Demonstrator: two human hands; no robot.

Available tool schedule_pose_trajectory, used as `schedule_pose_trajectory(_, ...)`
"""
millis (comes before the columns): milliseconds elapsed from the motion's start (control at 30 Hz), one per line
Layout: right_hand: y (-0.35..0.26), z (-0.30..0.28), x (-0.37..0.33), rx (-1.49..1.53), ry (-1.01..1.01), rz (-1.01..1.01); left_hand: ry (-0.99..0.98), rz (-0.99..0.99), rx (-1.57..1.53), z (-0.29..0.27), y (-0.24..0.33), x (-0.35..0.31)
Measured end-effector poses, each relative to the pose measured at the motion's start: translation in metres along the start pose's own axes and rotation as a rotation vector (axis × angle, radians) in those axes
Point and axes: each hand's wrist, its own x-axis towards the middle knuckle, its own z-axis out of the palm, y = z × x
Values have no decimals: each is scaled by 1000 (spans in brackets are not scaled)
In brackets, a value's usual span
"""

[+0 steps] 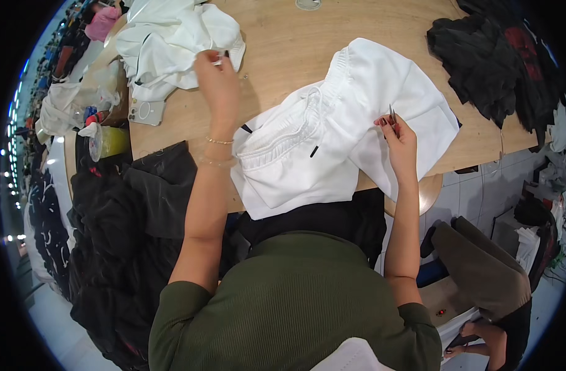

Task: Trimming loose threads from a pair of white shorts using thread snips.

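White shorts with a gathered elastic waistband and a drawstring lie spread over the near edge of the wooden table, partly over my lap. My right hand is closed round small metal thread snips, their blades pointing up, just over one leg of the shorts. At the far left, my left hand is raised beside a heap of white garments. Its fingertips are drawn together in a pinch; what they hold, if anything, is too small to make out.
A phone lies below the white heap, with a plastic cup of yellow liquid further left. Dark garments are piled at the far right; more dark cloth hangs on my left. Another person's leg shows at lower right.
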Motion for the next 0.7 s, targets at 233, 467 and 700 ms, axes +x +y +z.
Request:
schedule_pose_trajectory(233, -10, 23, -10, 34, 14, -52, -316, 287, 163, 22, 62, -97)
schedule_pose_trajectory(467, -10, 14, -12, 1, 16, -29, -810, -91, -127, 4, 33, -29)
schedule_pose_trajectory(700, -7, 12, -14, 44, 34, -41, -75, 100, -77, -30, 38, 5)
